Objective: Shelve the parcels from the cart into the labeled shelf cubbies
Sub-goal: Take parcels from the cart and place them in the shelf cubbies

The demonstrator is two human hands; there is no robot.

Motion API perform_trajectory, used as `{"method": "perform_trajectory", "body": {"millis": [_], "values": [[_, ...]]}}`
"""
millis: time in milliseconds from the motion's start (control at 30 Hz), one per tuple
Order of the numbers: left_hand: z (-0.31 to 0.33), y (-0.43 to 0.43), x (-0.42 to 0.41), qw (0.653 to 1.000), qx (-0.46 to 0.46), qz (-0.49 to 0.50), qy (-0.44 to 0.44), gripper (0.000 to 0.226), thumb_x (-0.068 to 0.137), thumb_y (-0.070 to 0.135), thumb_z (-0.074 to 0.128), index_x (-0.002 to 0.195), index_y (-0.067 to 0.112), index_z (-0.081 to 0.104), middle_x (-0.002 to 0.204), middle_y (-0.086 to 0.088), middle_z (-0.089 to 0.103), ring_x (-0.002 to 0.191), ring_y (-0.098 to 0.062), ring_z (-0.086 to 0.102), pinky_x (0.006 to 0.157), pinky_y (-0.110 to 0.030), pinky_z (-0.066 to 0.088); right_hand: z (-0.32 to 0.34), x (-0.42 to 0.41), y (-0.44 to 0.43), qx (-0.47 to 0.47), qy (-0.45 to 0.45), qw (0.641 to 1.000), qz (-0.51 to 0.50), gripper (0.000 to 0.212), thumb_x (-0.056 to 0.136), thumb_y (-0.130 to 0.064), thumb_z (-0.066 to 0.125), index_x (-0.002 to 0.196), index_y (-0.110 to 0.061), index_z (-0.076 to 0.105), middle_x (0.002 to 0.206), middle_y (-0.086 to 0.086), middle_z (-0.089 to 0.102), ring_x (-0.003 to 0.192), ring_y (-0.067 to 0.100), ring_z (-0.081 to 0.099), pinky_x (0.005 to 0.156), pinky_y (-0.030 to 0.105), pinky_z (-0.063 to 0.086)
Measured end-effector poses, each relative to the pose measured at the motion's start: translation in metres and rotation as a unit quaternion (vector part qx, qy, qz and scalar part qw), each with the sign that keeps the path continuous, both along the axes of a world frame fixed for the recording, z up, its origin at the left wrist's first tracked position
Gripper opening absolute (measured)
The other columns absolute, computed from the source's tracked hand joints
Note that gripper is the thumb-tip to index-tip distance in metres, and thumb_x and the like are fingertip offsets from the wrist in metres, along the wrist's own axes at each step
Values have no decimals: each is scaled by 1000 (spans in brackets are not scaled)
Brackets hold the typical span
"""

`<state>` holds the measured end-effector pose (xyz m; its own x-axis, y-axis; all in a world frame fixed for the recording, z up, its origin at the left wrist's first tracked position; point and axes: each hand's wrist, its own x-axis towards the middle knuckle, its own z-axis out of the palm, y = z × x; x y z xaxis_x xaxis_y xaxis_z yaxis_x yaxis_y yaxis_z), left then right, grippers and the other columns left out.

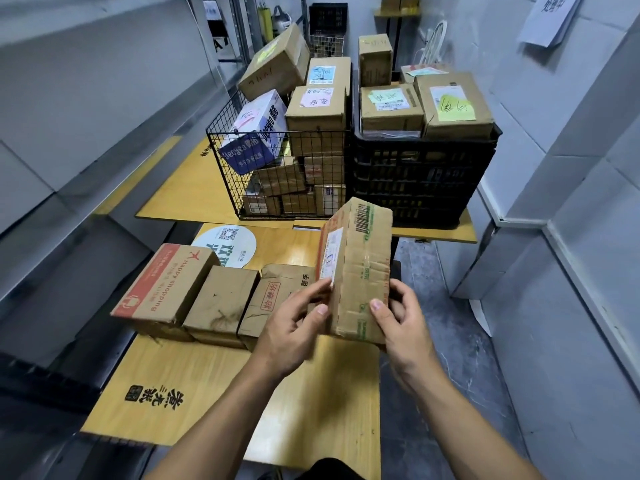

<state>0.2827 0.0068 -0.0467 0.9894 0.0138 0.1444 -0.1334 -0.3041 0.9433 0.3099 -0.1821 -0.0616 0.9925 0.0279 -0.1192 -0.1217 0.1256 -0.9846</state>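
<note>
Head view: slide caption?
Left hand and right hand hold a cardboard parcel on end at a wooden table; wire basket and black crate behind.

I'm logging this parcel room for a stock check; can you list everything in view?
held box: one, brown, upright above the near table
row of boxes: at least three, brown, near table's far edge
wire basket: one, black, far table left, full of parcels
crate: one, black, far table right, cartons on top
tables: two, yellow wood
shelves: grey, left side
paper sign: one, white, upper right wall
left grip: holds the held box's labelled side
right grip: holds its right edge
</note>
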Motion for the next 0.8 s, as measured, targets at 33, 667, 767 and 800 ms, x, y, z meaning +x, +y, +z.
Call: {"method": "perform_trajectory", "body": {"millis": [33,667,767,800], "values": [[0,3,1,1000,13,21,-5,42,89,31,55,129,46,55,128,19,58,121,-5,54,97,-27,48,0,0,0,27,7,1000,4,37,97,-14,60,127,-34,51,117,7,72,110,24,68,94,55,54],[0,94,-86,943,129,308,4,58,79,45,71,133,36,51,135,12,35,115,9,36,102,-30,40,17,-11,83,-88,-61,974,198,33,102,-27,52,123,-51,60,131,-12,51,123,10,54,92,42,58],[1,112,-110,918,171,356,-13,58,80,43,72,133,32,52,134,13,35,114,21,28,100,-13,29,25,-23,114,-75,-85,962,249,34,97,-27,61,122,-49,57,128,-10,60,115,2,59,91,30,57],[4,118,-119,911,180,371,-16,59,78,45,69,133,31,53,133,12,36,114,23,27,97,-4,24,26,-28,125,-74,-93,957,263,36,95,-26,65,122,-47,56,127,-9,62,112,0,61,91,26,55]]}}
